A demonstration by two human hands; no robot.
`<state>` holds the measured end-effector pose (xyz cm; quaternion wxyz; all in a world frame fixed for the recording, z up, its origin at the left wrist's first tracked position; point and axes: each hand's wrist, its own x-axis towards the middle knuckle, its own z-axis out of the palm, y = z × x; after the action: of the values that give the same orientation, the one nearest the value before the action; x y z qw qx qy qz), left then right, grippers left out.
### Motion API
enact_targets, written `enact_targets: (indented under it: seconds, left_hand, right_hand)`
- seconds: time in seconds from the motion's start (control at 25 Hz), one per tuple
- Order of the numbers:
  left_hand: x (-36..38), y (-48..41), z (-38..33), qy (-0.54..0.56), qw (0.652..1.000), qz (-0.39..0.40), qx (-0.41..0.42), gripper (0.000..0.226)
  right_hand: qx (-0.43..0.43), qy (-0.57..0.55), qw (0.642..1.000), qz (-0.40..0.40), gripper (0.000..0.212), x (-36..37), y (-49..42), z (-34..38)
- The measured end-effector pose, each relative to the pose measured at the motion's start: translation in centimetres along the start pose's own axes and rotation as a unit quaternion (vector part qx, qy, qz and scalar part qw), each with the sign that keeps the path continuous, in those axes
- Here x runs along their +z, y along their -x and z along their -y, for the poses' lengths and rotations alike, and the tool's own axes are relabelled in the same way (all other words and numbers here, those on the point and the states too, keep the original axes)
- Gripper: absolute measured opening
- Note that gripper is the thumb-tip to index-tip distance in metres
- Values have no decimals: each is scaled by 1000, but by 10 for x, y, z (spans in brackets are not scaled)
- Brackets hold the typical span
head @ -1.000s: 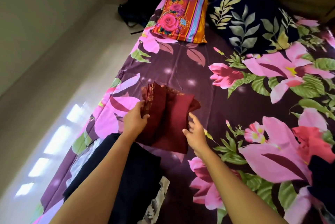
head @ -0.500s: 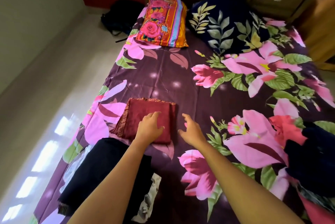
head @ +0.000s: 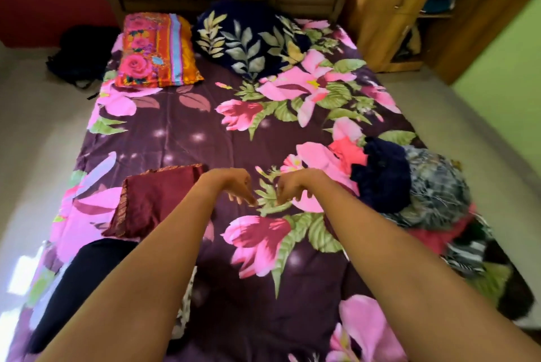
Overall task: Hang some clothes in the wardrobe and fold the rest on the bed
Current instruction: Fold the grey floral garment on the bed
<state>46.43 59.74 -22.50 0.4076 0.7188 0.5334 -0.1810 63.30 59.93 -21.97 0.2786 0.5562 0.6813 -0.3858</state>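
Lifted off the folded maroon cloth (head: 158, 200), left hand (head: 234, 186) and right hand (head: 295, 187) hover, each grip loose, empty; fold seemingly done, next reach the clothes pile (head: 409, 186).

Finished folding the maroon cloth (head: 158, 200) and left it flat near the left edge of the bed (head: 181, 133); drew the left hand (head: 234, 186) off it, now drooping empty beside the right hand (head: 295, 186), fingers pointing down

Two forearms show from the near edge, bare along all their visible length; the left hand (head: 235, 186) and the right hand (head: 295, 186) are bare as well; finger detail is blurred.
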Motion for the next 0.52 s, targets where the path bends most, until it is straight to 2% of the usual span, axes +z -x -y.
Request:
enact_targets:
  seconds: [0.12, 0.32, 0.52]
  left_hand:
    - [16, -11, -50, -88, 995, -45, 32, 45]
    - [49, -33, -120, -141, 988, 15, 61, 54]
    - [72, -59, -195, -168, 982, 42, 81, 55]
  right_hand:
    - [12, -21, 999, -33, 45, 10, 25, -44]
    - [33, -53, 997, -54, 39, 30, 57, -115]
    - [51, -102, 991, -66, 39, 48, 86, -198]
